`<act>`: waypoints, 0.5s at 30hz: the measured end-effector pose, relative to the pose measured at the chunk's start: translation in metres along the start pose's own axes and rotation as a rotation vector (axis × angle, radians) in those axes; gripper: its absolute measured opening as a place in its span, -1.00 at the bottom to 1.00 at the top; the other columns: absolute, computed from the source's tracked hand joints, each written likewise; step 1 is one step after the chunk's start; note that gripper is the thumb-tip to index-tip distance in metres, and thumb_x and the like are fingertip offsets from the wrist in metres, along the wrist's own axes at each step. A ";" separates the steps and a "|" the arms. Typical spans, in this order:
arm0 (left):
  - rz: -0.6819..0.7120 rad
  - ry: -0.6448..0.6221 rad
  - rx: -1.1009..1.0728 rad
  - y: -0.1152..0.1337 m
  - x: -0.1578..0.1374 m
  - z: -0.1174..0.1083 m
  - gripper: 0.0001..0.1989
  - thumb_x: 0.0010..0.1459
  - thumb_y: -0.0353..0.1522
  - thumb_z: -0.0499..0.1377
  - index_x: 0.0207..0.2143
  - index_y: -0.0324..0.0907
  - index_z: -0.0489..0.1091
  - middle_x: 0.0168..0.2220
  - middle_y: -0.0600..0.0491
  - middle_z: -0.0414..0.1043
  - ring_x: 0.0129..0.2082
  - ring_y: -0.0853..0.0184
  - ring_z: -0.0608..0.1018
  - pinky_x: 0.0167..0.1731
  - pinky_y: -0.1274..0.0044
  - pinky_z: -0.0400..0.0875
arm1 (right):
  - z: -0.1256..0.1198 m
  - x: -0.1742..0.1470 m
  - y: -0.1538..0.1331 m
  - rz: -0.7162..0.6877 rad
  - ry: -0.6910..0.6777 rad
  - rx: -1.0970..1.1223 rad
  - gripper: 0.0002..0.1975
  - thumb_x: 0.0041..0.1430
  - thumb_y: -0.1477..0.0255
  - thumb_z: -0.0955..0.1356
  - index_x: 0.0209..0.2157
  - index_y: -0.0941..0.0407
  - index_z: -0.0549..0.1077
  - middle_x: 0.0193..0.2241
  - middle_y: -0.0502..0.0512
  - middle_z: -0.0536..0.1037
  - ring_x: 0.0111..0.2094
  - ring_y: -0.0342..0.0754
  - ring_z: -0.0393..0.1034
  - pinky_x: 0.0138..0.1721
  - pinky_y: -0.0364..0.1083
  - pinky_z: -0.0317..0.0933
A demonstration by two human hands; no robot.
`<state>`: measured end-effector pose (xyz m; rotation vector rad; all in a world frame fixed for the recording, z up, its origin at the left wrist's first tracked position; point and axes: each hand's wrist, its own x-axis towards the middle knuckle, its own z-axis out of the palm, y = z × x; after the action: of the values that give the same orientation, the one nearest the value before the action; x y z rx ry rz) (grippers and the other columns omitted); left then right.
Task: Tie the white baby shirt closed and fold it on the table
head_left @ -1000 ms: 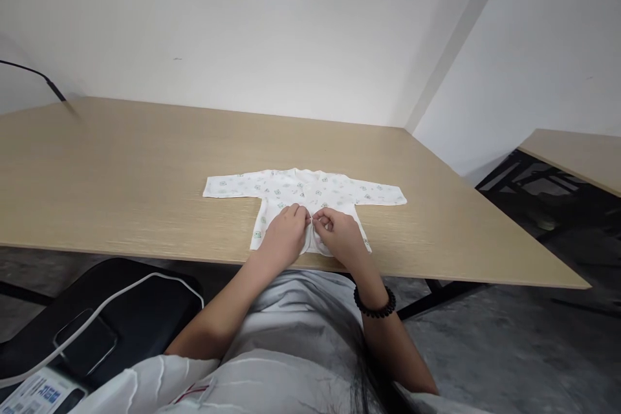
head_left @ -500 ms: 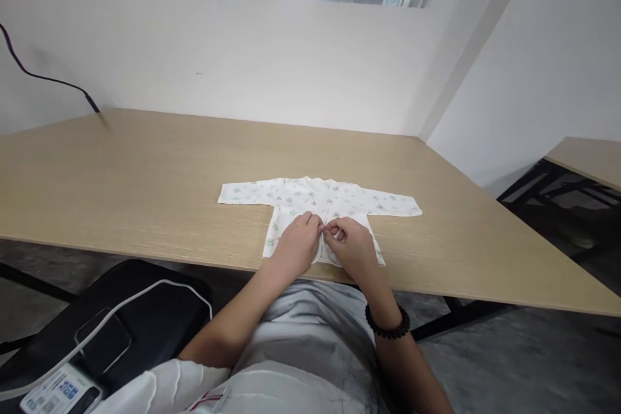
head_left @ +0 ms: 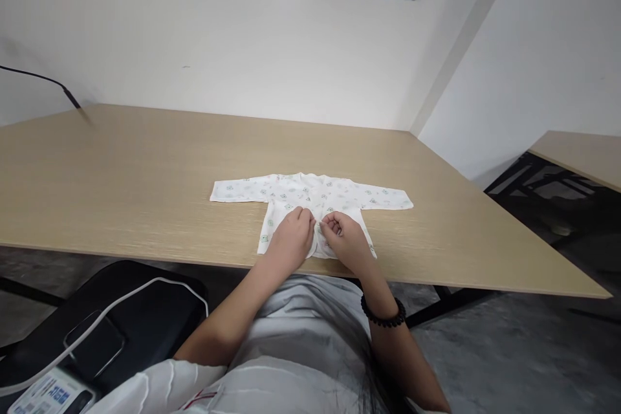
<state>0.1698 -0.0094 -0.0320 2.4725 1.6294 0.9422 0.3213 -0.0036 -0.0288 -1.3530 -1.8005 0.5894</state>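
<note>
A small white baby shirt (head_left: 291, 191) with a print of tiny figures lies flat at the table's front edge, its sleeves spread to both sides. Over the left half of its front, my left hand (head_left: 295, 233) is closed in a pinch on the shirt's middle edge. Just across from it, my right hand (head_left: 345, 238) pinches the other side of the front opening, fingers curled. The fingertips of both hands are close together but apart. Whatever small fastening may be between them is hidden.
The wooden table (head_left: 145, 162) runs back to a white partition (head_left: 233, 52). A black cable (head_left: 48, 79) comes down at the far left. Below the table's front edge stands a black chair (head_left: 145, 310) with a white cord (head_left: 121, 297) across it. Another table (head_left: 582, 155) is at the right.
The fingertips of my two hands have moved slightly apart along the shirt's middle. The whole view has shifted a little with my head; the shirt stays spread on the table.
</note>
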 end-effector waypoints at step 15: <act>0.115 -0.618 -0.025 -0.004 -0.032 -0.064 -0.17 0.30 0.09 -0.08 0.41 -0.26 -0.08 0.44 -0.16 -0.19 0.43 0.04 -0.08 0.35 0.19 -0.08 | -0.054 -0.048 -0.012 -0.212 -0.464 -0.328 -0.40 0.33 0.09 0.25 0.28 0.10 0.29 0.35 0.26 0.18 0.39 0.23 -0.05 0.31 0.25 0.03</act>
<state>0.1258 -0.0534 0.0035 2.4977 1.2649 0.1535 0.3637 -0.0573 -0.0039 -1.2791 -2.4712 0.5384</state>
